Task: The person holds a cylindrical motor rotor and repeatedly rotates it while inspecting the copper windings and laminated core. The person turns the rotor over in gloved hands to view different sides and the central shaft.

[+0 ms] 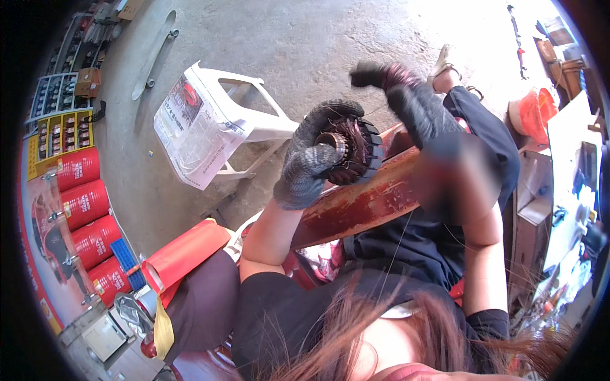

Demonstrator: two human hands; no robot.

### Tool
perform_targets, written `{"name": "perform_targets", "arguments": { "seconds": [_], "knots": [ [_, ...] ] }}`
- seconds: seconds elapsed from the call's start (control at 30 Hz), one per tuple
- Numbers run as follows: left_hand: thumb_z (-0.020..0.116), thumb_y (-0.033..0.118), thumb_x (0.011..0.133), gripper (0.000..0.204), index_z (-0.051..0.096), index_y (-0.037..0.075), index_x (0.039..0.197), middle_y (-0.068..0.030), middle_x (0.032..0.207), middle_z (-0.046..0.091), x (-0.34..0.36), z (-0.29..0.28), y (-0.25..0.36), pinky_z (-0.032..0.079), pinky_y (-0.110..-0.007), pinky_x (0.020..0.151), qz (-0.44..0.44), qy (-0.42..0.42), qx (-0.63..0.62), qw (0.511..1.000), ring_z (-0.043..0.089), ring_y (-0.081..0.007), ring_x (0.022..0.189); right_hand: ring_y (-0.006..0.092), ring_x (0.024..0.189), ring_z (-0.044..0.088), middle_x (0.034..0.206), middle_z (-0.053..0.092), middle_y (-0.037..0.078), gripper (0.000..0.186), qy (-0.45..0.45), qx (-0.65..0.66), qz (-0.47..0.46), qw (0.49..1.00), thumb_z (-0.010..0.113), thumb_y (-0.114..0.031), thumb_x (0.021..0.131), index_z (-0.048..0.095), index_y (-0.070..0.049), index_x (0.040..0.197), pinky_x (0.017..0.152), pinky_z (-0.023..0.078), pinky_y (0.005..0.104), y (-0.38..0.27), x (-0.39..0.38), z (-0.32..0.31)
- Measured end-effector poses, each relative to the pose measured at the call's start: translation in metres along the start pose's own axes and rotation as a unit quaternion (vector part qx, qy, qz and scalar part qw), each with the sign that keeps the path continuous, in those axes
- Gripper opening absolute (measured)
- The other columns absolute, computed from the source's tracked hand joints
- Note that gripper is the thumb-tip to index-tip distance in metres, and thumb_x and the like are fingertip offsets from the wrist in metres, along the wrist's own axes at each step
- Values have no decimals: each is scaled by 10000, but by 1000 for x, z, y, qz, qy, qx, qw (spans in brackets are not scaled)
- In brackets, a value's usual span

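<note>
My left hand point(304, 166), in a grey knit glove, is wrapped round a motor rotor point(362, 151). The rotor has a dark slotted core, brown copper windings and a copper commutator, with my thumb beside the commutator. Farther right and beyond it, my right hand point(399, 87) wears a dark grey glove and is raised away from the rotor. Motion smears its fingers, so whether they pinch anything is unclear. A thin strand shows in the gap between the rotor and this hand. Below both hands lies a worn red-brown metal beam point(359, 208).
A white plastic stool point(251, 130) covered with printed paper stands at the left on the concrete floor. At the right are an orange-red bucket point(532, 114) and a cluttered white worktop point(569, 171). A red roll point(185, 257) lies near my left elbow; stocked shelves point(63, 136) line the far left.
</note>
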State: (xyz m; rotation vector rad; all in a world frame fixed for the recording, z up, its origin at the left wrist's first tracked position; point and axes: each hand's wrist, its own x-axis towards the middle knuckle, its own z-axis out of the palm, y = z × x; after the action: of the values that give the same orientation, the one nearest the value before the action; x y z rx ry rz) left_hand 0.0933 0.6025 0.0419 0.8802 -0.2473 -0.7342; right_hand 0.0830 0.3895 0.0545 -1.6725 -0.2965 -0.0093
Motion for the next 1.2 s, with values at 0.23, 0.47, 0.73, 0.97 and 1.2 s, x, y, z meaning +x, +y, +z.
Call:
{"name": "perform_targets", "arguments": {
  "seconds": [0.23, 0.47, 0.73, 0.97, 1.2],
  "knots": [
    [758, 179, 648, 592, 520, -10, 1156, -138, 1032, 596, 8, 9, -5, 511, -353, 806, 251, 28, 458, 853, 612, -228, 935, 372, 638, 614, 623, 578, 206, 488, -64, -308, -51, 948, 645, -466, 791, 629, 20, 753, 590, 489, 418, -36, -7, -5],
    [708, 150, 689, 535, 511, 14, 1168, -85, 1008, 553, 7, 4, -2, 488, -331, 803, 280, 187, 424, 841, 553, -183, 935, 244, 767, 613, 833, 638, 116, 171, -173, -501, 165, 831, 622, -147, 796, 668, -98, 954, 718, 478, 351, -74, -18, -19],
    [533, 446, 809, 538, 560, 37, 1158, -149, 992, 626, 7, -23, 14, 479, -316, 463, 31, 145, -264, 953, 612, -260, 667, 251, 661, 601, 720, 609, 146, 225, -197, -342, 190, 899, 713, -248, 781, 659, -32, 810, 647, 468, 321, -65, -24, -27],
    [516, 479, 806, 637, 468, 67, 1290, -194, 1216, 543, 1, -26, 10, 536, -413, 708, 81, 50, -340, 936, 623, -292, 841, 180, 662, 642, 666, 639, 137, 406, -368, -98, 248, 891, 709, -389, 789, 679, 15, 805, 615, 492, 314, -49, -27, -1],
    [601, 373, 751, 703, 403, 47, 1341, -239, 1213, 505, -1, -25, 12, 516, -436, 741, 49, 30, -290, 955, 581, -320, 946, 204, 1071, 562, 1183, 571, 86, 342, -96, 315, -38, 943, 604, -87, 853, 541, -30, 1184, 934, 469, 326, -38, -43, -1]
  ]
}}
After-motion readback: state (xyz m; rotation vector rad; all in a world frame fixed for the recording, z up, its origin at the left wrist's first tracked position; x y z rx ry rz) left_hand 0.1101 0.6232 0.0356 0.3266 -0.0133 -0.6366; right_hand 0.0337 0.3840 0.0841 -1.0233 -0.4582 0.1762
